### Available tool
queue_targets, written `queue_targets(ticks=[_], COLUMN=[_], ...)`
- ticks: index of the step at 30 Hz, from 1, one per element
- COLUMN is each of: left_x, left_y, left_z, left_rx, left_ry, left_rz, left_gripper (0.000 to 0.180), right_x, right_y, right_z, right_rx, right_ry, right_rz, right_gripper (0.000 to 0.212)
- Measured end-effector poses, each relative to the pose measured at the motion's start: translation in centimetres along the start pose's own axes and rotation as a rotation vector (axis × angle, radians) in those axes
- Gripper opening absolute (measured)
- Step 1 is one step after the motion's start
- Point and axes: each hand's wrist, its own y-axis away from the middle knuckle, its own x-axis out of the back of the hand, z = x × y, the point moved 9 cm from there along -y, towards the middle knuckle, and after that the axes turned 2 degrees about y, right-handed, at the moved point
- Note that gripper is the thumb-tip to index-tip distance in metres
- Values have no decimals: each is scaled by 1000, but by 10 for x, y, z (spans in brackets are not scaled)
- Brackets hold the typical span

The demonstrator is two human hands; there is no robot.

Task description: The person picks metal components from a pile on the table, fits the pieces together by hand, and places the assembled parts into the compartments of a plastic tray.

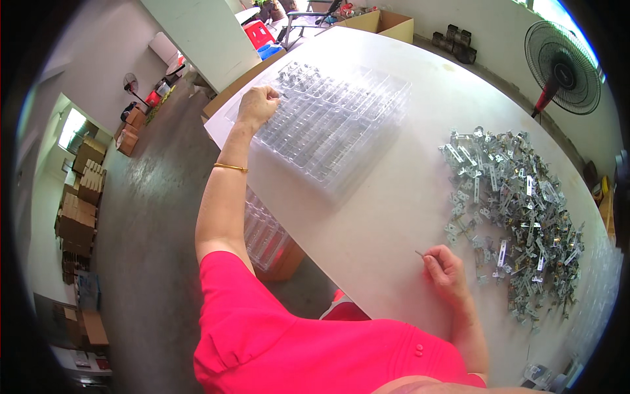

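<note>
My left hand (258,107), with a gold bangle (230,168) on the wrist, is closed at the fingertips over the left edge of a stack of clear plastic trays (341,172). A small metal piece shows at those fingertips. Small metal parts (298,75) sit in the far left compartments of the top tray. Near the table's front edge, my right hand (445,272) pinches a thin metal piece (419,253) between thumb and finger. To its right lies a loose heap of metal brackets (518,210); their exact kind is too small to tell.
The white table (387,243) has a near edge running beside my body. Below its left edge, more clear trays (262,230) rest on a cardboard box (283,262). A black fan (563,69) stands beyond the right side. An open carton (394,27) is behind the table.
</note>
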Motion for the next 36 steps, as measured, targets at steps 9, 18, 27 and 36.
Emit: queue_targets(ticks=[9, 18, 27, 36], left_x=[-26, -31, 68, 239], left_y=[-2, -5, 65, 241], left_z=[-6, -8, 142, 282], left_rx=[68, 86, -311, -1020], left_ry=[-53, -170, 230, 688], left_rz=[-109, -156, 312, 374], left_gripper=[22, 21, 12, 40], right_x=[1, -1, 55, 96], right_y=[0, 5, 45, 228], right_z=[-2, -6, -86, -258], right_rx=[5, -22, 435, 1136], right_ry=[9, -99, -204, -42], right_rz=[3, 15, 237, 648], right_gripper=[10, 5, 13, 27])
